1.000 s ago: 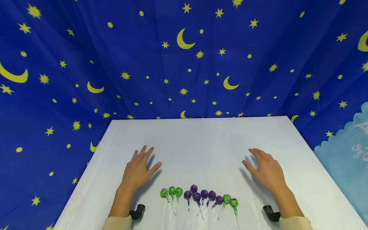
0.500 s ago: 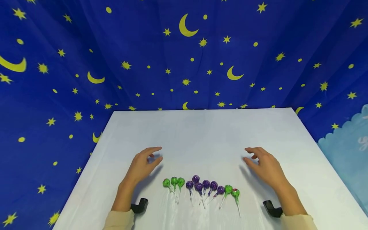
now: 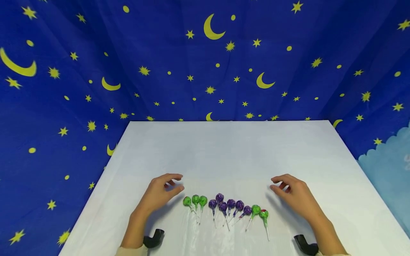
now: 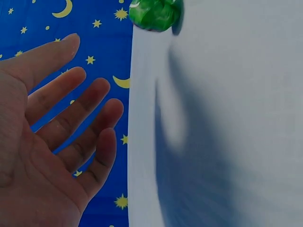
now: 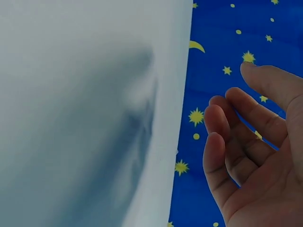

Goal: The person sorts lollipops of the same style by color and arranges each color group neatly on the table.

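Note:
In the head view, green lollipops (image 3: 195, 200) lie at the left of a loose row, several purple lollipops (image 3: 231, 204) in the middle, and two green ones (image 3: 264, 214) at the right. My left hand (image 3: 160, 193) hovers above the table just left of the row, fingers bent loosely, holding nothing. To the right of the row hangs my right hand (image 3: 298, 195), likewise empty, thumb and fingers apart. The left wrist view has the left hand (image 4: 61, 137) near a green lollipop head (image 4: 155, 14). Only the empty right hand (image 5: 260, 146) and its shadow show in the right wrist view.
The white table (image 3: 224, 153) ends at a blue curtain (image 3: 166, 42) with yellow moons and stars. A black object (image 3: 154, 238) sits beside the left forearm and another black one (image 3: 305, 245) beside the right. A light-blue scalloped panel (image 3: 389, 153) hangs at the right.
The spread fingers of both hands have bent, and the hands have come slightly nearer the row. The head view has tilted and shifted a little. The lollipops lie in the same arrangement.

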A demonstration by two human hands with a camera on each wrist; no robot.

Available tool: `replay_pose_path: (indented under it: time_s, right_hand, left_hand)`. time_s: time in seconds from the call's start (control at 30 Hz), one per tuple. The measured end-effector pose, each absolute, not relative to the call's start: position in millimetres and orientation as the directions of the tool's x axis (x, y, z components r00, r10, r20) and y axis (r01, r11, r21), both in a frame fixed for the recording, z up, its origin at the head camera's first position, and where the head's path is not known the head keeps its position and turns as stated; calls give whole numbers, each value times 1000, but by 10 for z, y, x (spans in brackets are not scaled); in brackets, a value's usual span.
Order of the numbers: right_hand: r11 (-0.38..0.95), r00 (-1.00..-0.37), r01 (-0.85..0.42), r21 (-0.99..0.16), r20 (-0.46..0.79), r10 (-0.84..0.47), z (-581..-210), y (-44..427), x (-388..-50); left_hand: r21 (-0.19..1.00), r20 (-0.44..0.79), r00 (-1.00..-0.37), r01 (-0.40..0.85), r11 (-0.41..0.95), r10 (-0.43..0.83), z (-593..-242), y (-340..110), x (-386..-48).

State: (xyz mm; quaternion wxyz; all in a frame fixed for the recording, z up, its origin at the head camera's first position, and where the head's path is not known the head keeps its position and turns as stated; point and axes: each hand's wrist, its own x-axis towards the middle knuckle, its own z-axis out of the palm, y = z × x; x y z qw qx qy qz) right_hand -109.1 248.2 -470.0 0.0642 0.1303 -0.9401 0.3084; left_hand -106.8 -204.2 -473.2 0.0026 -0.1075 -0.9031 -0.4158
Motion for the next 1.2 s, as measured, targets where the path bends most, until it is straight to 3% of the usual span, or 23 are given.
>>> replay_pose_path:
  time_s: [0.37, 0.83, 1.2]
  right_hand:
    - [689, -969, -226, -688, 86, -232, -4773, 2395, -855]
    - [639, -964, -174, -749, -1, -264, -4820, 2330, -713]
    - [614, -959, -241, -752, 85, -272, -4900, 2264, -620]
  left_hand:
    - [758, 51, -977, 174, 629, 208, -4791, -2018, -946]
    - [742, 11, -975, 156, 652, 220, -4903, -1960, -890]
    - [709, -6, -971, 165, 685, 241, -4938, -1920, -914]
